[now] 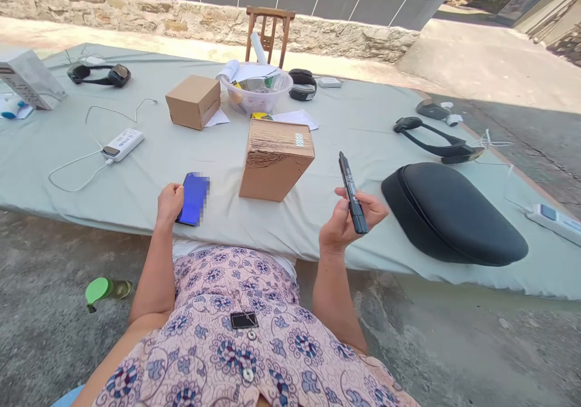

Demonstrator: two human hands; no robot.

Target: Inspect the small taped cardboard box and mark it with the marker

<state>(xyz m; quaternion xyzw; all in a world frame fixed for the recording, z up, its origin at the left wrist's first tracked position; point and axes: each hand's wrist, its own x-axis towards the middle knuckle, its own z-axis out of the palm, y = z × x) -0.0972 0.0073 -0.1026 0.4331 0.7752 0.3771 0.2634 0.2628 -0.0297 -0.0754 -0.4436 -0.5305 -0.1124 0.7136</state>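
My right hand (347, 219) is raised over the near edge of the grey-green sheet (149, 158) and grips a black marker (353, 193), tip pointing up and away. My left hand (169, 203) is closed round the edge of a blue-screened phone (193, 198) that lies on the sheet. Between the two hands stands a taped cardboard box (276, 158), tilted on one edge. A second, smaller cardboard box (193, 101) sits farther back to the left.
A black oval case (454, 213) lies right of the marker. Behind are a clear bowl of items (258, 92), headsets (100, 75), a white power bank with cable (122, 145), papers, a wooden chair (269, 31) and a stone wall. A green-capped bottle (105, 289) lies on the ground.
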